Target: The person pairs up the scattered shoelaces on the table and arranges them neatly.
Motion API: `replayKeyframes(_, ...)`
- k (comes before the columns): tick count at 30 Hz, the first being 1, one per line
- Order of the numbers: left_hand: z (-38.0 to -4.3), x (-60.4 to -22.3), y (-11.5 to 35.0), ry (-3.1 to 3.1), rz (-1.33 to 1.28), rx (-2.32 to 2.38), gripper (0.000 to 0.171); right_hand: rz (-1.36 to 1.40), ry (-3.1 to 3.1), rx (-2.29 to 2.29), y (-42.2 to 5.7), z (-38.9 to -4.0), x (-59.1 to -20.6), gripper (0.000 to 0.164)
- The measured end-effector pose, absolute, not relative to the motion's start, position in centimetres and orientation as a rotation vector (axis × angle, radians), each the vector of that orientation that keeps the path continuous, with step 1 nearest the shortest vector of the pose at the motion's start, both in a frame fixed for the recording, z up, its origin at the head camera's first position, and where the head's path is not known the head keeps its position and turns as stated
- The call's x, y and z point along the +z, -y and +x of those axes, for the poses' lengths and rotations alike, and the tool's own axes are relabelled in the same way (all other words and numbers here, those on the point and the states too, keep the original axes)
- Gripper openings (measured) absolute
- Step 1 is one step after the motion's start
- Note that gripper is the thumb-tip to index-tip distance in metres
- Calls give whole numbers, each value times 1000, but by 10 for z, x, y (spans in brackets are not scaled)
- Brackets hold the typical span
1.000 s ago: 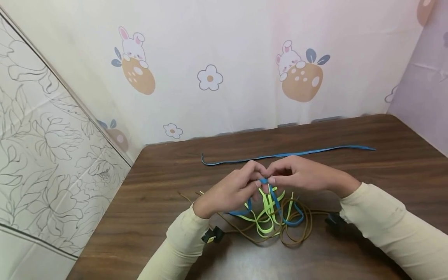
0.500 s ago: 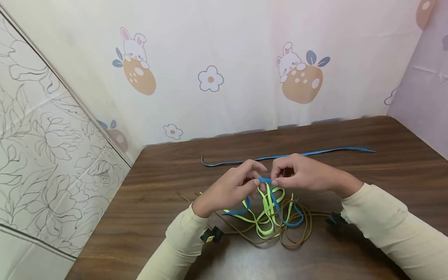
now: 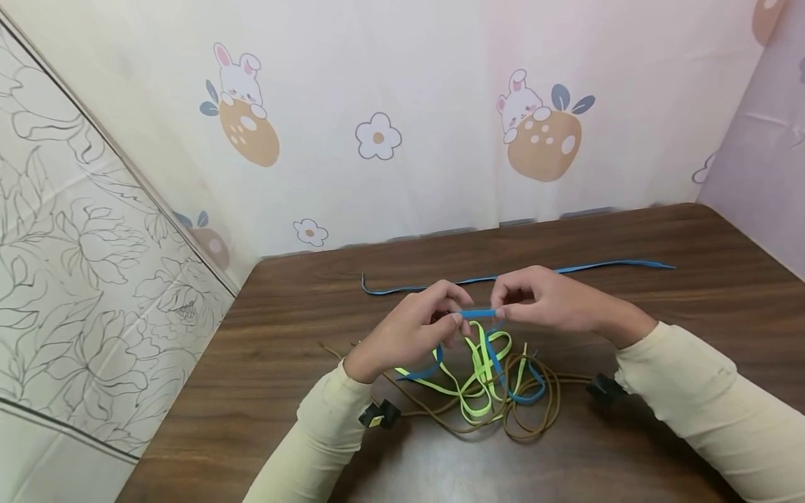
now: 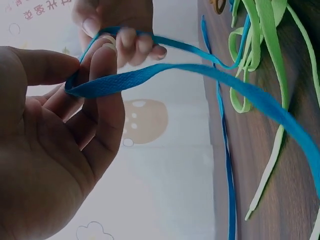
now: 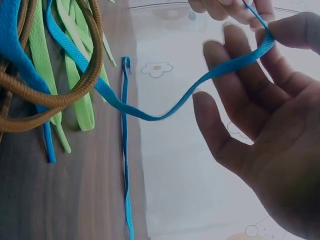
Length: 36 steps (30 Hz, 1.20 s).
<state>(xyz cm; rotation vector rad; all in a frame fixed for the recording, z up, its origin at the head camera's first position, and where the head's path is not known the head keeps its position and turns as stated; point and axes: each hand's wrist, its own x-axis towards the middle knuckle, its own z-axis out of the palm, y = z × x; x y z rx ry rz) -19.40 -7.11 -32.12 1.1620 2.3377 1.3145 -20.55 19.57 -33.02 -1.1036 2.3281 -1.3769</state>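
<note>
Between my two hands a short span of flat blue shoelace (image 3: pixel 479 314) is stretched level above the table. My left hand (image 3: pixel 409 334) pinches it between thumb and forefinger. Thumb and forefinger of my right hand (image 3: pixel 560 302) pinch the other end of the span. Both free lengths hang down toward the table, as the blue shoelace (image 5: pixel 150 118) shows in the right wrist view. Below the hands lies a loose heap of neon green shoelaces (image 3: pixel 484 370) and brown round cord (image 3: pixel 553 412), with parts of the blue lace among them.
Another blue shoelace (image 3: pixel 616 263) lies stretched out across the back of the wooden table (image 3: pixel 302 300), partly behind the right hand. A patterned curtain (image 3: pixel 434 181) hangs along the far edge. Small black devices (image 3: pixel 380 416) sit at both wrists.
My hands have moved apart, and the blue span between them has grown longer and straighter. Both hands have risen slightly. The heap of laces stays nearly the same.
</note>
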Motion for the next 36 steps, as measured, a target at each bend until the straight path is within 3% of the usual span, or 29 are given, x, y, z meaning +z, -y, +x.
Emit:
replayKeyframes(18, -201, -324, 77, -2366, 1032, 1485, 9, -1103, -2356, -1442, -208, -208, -319, 25)
replayKeyframes(36, -206, -324, 84, -2487, 960, 1444, 19, -1110, -2466, -1435, -222, -207, -304, 26)
